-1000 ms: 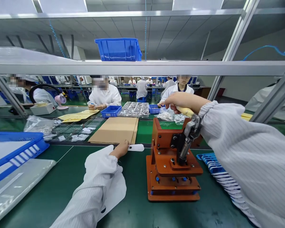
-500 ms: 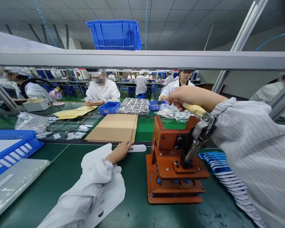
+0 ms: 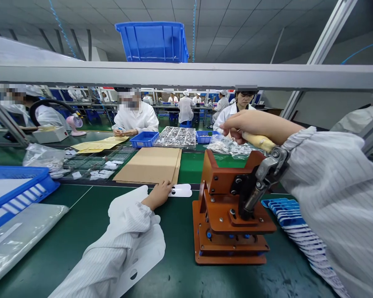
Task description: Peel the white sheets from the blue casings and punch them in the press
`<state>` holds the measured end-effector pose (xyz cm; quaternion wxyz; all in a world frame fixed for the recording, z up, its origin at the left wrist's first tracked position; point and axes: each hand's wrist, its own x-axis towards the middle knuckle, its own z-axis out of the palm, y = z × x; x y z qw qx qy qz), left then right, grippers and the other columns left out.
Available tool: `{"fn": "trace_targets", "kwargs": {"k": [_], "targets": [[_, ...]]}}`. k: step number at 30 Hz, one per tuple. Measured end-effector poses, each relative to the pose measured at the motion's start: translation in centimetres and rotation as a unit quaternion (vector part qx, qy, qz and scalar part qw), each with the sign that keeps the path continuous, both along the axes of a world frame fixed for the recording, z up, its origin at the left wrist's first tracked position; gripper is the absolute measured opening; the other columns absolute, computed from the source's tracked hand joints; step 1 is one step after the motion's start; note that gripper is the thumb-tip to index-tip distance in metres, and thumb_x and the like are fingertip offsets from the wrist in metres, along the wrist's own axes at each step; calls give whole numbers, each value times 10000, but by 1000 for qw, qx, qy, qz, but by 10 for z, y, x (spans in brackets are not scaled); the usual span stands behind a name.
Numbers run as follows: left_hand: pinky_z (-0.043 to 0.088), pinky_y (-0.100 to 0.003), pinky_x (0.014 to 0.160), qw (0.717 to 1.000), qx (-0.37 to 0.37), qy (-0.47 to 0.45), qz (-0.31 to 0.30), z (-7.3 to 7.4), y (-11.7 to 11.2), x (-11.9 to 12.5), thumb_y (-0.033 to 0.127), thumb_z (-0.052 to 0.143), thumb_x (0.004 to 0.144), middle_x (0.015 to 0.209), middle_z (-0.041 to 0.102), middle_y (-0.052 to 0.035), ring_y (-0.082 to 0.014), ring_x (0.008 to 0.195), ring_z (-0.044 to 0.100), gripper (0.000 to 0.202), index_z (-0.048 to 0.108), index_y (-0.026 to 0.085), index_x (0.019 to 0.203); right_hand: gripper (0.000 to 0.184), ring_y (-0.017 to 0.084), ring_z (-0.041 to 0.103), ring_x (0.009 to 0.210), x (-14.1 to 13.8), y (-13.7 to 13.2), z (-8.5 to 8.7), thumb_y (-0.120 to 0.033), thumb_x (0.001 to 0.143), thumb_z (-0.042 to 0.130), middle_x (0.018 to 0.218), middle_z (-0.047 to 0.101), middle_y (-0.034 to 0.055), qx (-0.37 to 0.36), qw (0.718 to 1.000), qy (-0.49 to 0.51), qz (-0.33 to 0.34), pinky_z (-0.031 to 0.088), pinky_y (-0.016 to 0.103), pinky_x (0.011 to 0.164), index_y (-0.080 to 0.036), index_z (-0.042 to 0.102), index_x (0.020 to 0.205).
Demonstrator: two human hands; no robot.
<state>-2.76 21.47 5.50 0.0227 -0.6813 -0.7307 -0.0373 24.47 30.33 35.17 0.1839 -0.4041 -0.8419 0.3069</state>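
Gripped yellow handle [image 3: 261, 142], centre right, with right hand [image 3: 247, 123]; touched white strips [image 3: 182, 191], mid-frame, with left hand [image 3: 158, 194], in unclear grip; risked scattering strips by hasty dragging.

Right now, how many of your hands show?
2: the right hand holds the yellow handle on the orange press; the left hand touches white strips near cardboard.

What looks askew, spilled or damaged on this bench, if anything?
Nothing looks clearly damaged. Small white pieces lie scattered left of the brown cardboard, which looks untidy, though it may be normal here. Beneath the left sleeve, white sheets overlap with edges not lined up.
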Motion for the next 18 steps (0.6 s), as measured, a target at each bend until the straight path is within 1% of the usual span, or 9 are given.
{"fn": "trace_targets", "kwargs": {"k": [2, 6, 8, 10, 12, 14, 16, 17, 18], "targets": [[438, -453, 895, 1000, 1, -1, 8, -1, -2, 1, 226, 418, 926, 1226, 507, -102, -253, 1122, 486, 351, 443, 180, 1274, 201, 91, 461, 409, 0, 0, -2, -237, 850, 526, 473, 424, -19, -19, 1000, 12, -4, 409, 247, 484, -124, 560, 688], [428, -456, 908, 1000, 2, -8, 20, 4, -5, 3, 210, 398, 928, 1237, 509, -99, -248, 1121, 490, 348, 445, 182, 1272, 213, 103, 494, 447, -3, 3, -5, -268, 854, 524, 492, 452, -4, 1, 1000, 20, -16, 399, 233, 489, -108, 565, 719], [413, -441, 930, 1000, 5, -9, 21, 14, -8, 6, 186, 363, 926, 1242, 514, -113, -253, 1125, 487, 354, 451, 160, 1268, 285, 99, 500, 479, -1, 7, -3, -358, 883, 486, 523, 458, -5, 10, 997, 70, 5, 415, 227, 514, -115, 551, 748], [396, -414, 953, 1000, 11, -8, 14, 28, -17, 9, 180, 312, 924, 1257, 513, -136, -266, 1136, 478, 374, 457, 132, 1265, 377, 92, 520, 558, 11, 11, 2, -454, 922, 386, 630, 507, 12, 45, 990, 134, 24, 427, 210, 554, -125, 535, 817], [401, -414, 955, 1000, 20, -4, 0, 40, -35, 10, 211, 290, 917, 1275, 508, -146, -279, 1138, 480, 391, 463, 128, 1258, 394, 88, 543, 688, 40, 16, 4, -496, 929, 344, 796, 554, 32, 106, 980, 169, 16, 429, 191, 617, -144, 519, 904], [422, -438, 943, 999, 32, -5, -18, 43, -62, 8, 311, 271, 919, 1291, 516, -107, -285, 1127, 495, 409, 466, 206, 1263, 310, 92, 534, 793, 86, 16, -4, -473, 895, 443, 899, 565, 25, 162, 974, 156, -29, 416, 191, 694, -175, 517, 937], [449, -480, 924, 995, 88, -45, -8, 30, -96, 3, 438, 298, 885, 1254, 566, -35, -297, 1127, 514, 412, 508, 328, 1223, 201, 109, 521, 802, 143, 10, -32, -387, 826, 575, 882, 583, 13, 175, 976, 97, -87, 400, 218, 739, -199, 553, 895], [477, -482, 896, 992, 103, -78, -4, 19, -113, 1, 448, 321, 872, 1229, 590, 5, -285, 1099, 547, 394, 518, 391, 1209, 169, 125, 528, 765, 173, 4, -54, -363, 794, 613, 845, 602, 14, 158, 979, 52, -114, 400, 242, 726, -209, 588, 857], [482, -491, 905, 989, 99, -111, -20, 5, -130, 0, 426, 329, 864, 1235, 593, 62, -268, 1107, 559, 384, 516, 464, 1197, 135, 145, 538, 719, 203, -3, -81, -332, 745, 654, 789, 615, 18, 126, 982, 8, -139, 408, 262, 684, -215, 614, 800]]}}
